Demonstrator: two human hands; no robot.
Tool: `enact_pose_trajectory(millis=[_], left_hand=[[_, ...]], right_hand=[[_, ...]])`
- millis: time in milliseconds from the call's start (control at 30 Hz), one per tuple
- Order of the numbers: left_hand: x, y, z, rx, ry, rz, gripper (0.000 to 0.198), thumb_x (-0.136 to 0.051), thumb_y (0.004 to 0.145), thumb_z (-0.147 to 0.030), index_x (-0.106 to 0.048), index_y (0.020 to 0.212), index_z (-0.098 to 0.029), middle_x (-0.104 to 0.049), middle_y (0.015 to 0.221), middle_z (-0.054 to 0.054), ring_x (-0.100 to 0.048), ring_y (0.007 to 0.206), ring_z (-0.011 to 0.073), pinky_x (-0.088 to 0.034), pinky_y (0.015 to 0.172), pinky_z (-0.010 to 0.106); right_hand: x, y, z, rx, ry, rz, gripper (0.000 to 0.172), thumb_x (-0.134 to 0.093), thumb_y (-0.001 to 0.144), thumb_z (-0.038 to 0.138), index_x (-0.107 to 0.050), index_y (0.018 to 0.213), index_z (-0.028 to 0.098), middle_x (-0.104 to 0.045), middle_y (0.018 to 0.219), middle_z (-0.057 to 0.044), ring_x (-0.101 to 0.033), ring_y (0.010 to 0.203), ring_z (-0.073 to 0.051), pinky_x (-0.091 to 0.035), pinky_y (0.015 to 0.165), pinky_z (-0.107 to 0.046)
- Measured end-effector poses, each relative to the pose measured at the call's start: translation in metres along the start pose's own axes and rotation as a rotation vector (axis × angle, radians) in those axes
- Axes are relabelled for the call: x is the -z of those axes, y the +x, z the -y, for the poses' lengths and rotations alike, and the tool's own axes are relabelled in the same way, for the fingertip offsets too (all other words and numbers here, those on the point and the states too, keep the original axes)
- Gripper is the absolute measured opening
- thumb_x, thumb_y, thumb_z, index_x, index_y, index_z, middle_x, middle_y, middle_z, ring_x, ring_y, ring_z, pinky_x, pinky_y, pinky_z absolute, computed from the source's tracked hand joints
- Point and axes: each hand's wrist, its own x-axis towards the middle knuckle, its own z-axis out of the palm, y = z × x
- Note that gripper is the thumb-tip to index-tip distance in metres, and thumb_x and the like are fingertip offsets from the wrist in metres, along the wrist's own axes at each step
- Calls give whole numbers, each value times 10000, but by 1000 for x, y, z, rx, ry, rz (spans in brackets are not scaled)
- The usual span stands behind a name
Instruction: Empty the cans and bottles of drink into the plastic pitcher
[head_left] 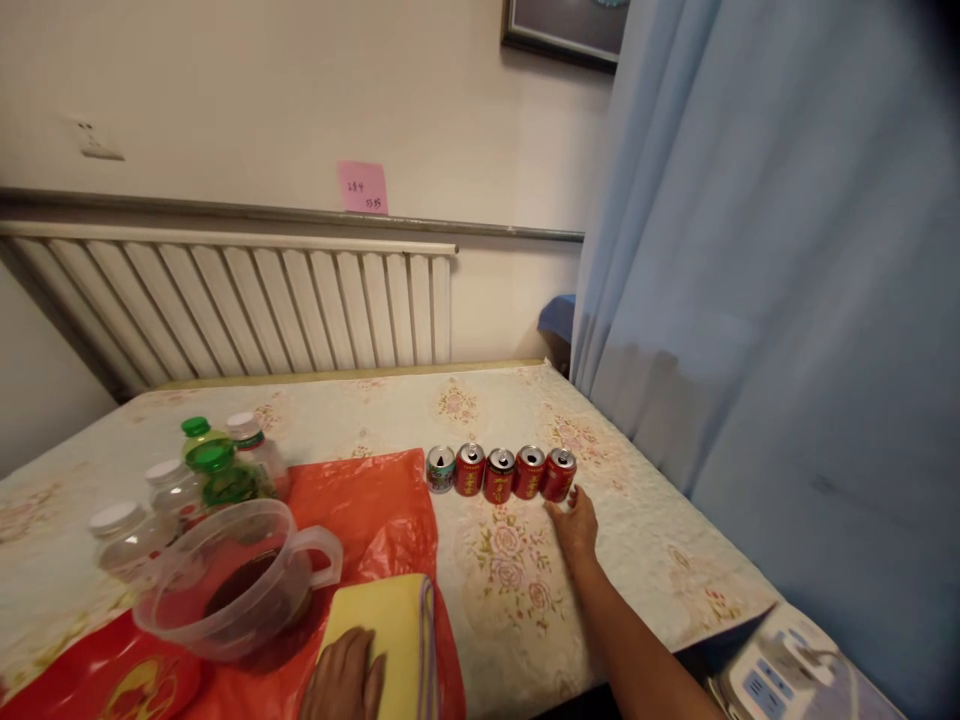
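Several small drink cans stand upright in a row on the flowered cloth. At the left end is a green-blue can (440,470); the others are red, among them a red can (469,471) beside it. My right hand (576,525) is at the foot of the rightmost red can (559,474), thumb and fingers apart, fingertips close to its lower edge; whether they touch it I cannot tell. Flat on a folded yellow cloth (397,620) with a purple edge lies my left hand (345,675). Under this cloth is a red plastic sheet (375,505).
A clear plastic jug (300,590) with dark liquid stands left, beside a red tray (67,675). Several capped bottles, including a green-capped bottle (225,478), are behind it. A power strip (772,680) sits lower right, near a blue curtain (787,350). A radiator (262,310) lines the wall.
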Motion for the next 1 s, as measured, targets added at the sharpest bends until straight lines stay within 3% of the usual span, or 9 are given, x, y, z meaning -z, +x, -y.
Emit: enact_pose_trajectory(millis=[267, 533, 733, 1000], left_hand=[[12, 3, -14, 68, -12, 22, 271, -399, 973, -362, -573, 1089, -189, -650, 1072, 90, -602, 1034, 257, -498, 911, 423], [36, 13, -28, 174, -196, 176, 223, -395, 933, -189, -604, 1010, -182, -612, 1042, 99, -556, 1010, 254, -469, 914, 434], [46, 9, -33, 204, -246, 223, 268, -422, 862, -108, -611, 1041, -174, -605, 1096, 110, -542, 1054, 257, -466, 943, 432], [76, -7, -25, 234, -377, 203, 382, -429, 801, -75, -585, 1137, -168, -610, 1180, 119, -547, 1142, 249, -457, 1024, 446]], right_hand=[[22, -52, 4, -41, -22, 67, 604, -540, 767, 450, -539, 1241, 76, -660, 1067, -158, -620, 855, -247, -472, 792, -338], [39, -115, 22, 63, -124, 215, 503, -444, 801, 368, -580, 1203, 98, -669, 1059, -145, -617, 925, -258, -450, 844, -336], [46, -123, 34, 103, -200, 266, 505, -386, 819, 338, -588, 1202, 77, -658, 1115, -188, -603, 1005, -292, -434, 871, -364], [53, -125, 37, 101, -284, 359, 497, -392, 820, 376, -606, 1174, 100, -685, 1066, -187, -638, 919, -303, -452, 777, -367]])
